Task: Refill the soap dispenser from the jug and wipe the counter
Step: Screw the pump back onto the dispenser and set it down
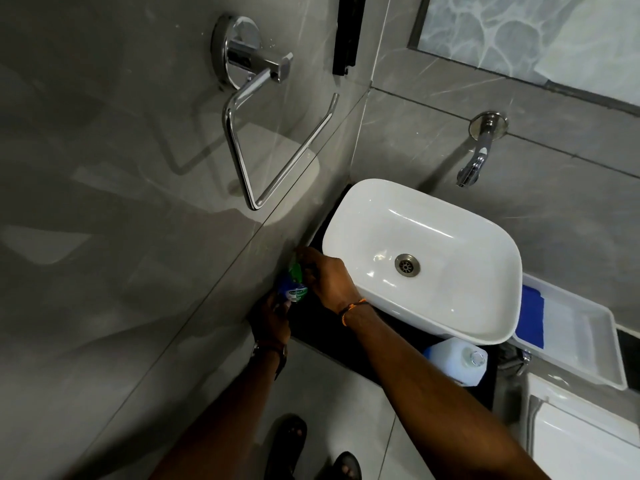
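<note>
A small soap dispenser [292,285] with a blue-green body and a green top stands on the dark counter [332,336], wedged between the left wall and the white basin [422,258]. My left hand [272,318] grips its lower body from the near side. My right hand [323,277] reaches over the counter and its fingers curl round the green top. A translucent white jug [457,360] without a cap stands at the counter's near right corner, partly under the basin rim.
A chrome towel ring [273,140] juts from the left wall. A wall tap [476,157] hangs over the basin. A white tray [575,337] holding a blue cloth [531,320] sits to the right. My sandalled feet [311,448] stand on the tiled floor.
</note>
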A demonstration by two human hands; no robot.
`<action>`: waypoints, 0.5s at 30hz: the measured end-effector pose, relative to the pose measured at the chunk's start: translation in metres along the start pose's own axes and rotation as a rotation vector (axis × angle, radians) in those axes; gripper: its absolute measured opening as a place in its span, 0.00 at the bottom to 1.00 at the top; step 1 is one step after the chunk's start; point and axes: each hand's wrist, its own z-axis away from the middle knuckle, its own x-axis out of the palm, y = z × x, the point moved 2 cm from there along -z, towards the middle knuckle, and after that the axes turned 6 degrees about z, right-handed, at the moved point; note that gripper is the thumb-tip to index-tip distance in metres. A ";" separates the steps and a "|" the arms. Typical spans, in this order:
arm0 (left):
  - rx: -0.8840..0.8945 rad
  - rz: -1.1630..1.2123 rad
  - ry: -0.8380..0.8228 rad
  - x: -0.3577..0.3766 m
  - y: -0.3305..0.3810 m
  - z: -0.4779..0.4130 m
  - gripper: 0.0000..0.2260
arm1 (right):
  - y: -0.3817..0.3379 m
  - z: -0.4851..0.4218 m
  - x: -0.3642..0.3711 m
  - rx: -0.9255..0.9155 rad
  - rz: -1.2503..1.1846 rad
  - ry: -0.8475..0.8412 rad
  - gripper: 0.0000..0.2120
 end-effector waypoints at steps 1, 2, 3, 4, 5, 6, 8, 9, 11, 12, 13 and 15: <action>-0.012 -0.002 -0.008 -0.002 -0.002 0.003 0.15 | 0.001 0.002 -0.002 0.026 -0.020 0.005 0.27; -0.029 -0.024 -0.011 -0.005 -0.006 0.006 0.17 | 0.002 0.006 -0.004 0.059 -0.048 0.012 0.29; -0.050 -0.058 -0.014 -0.008 -0.010 0.009 0.18 | 0.004 0.012 -0.007 0.091 -0.086 0.028 0.30; -0.077 -0.081 -0.019 -0.011 -0.014 0.013 0.20 | 0.005 0.019 -0.010 0.116 -0.128 0.054 0.30; -0.104 -0.076 -0.027 -0.013 -0.018 0.018 0.21 | 0.006 0.027 -0.013 0.134 -0.169 0.092 0.30; -0.124 -0.069 -0.038 -0.015 -0.022 0.025 0.22 | 0.008 0.038 -0.017 0.147 -0.201 0.138 0.29; -0.126 -0.093 -0.047 -0.016 -0.026 0.039 0.20 | 0.010 0.062 -0.022 0.157 -0.221 0.226 0.26; -0.113 -0.119 -0.051 -0.016 -0.027 0.045 0.19 | 0.011 0.075 -0.023 0.160 -0.215 0.252 0.24; -0.076 -0.207 -0.084 -0.012 -0.025 0.057 0.15 | 0.014 0.105 -0.022 0.192 -0.199 0.276 0.19; -0.058 -0.257 -0.114 -0.008 -0.023 0.062 0.13 | 0.016 0.120 -0.020 0.221 -0.199 0.285 0.16; -0.042 -0.292 -0.153 -0.003 -0.021 0.069 0.12 | 0.019 0.137 -0.016 0.249 -0.204 0.290 0.14; 0.004 -0.319 -0.247 0.009 -0.015 0.082 0.10 | 0.029 0.178 -0.005 0.297 -0.179 0.263 0.10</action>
